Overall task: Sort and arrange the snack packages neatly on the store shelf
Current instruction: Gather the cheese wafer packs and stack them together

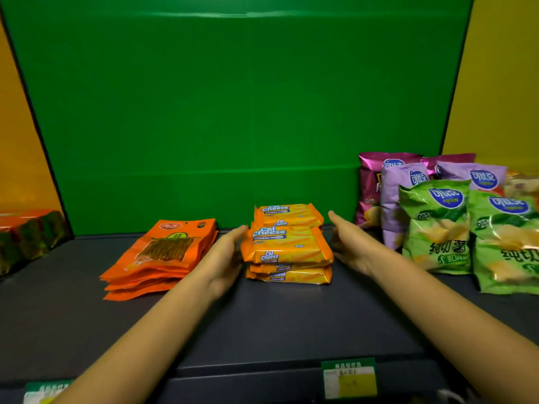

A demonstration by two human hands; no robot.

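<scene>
Two stacks of orange-yellow Cal Cheese wafer packs stand mid-shelf, a front stack (287, 252) and a back stack (288, 214). My left hand (224, 258) lies flat against the front stack's left side, fingers straight. My right hand (351, 243) is open just right of the same stack, palm facing it, apparently a little apart from it. Left of my hands lies a fanned pile of orange pouches (163, 252). At the right stand green chip bags (437, 225), with purple chip bags (399, 196) and magenta bags (370, 182) behind them.
The dark grey shelf (262, 322) has a green back panel (233, 97) and yellow side walls. A red-and-green pack (26, 237) lies at the far left. Price tags (348, 379) hang on the front edge.
</scene>
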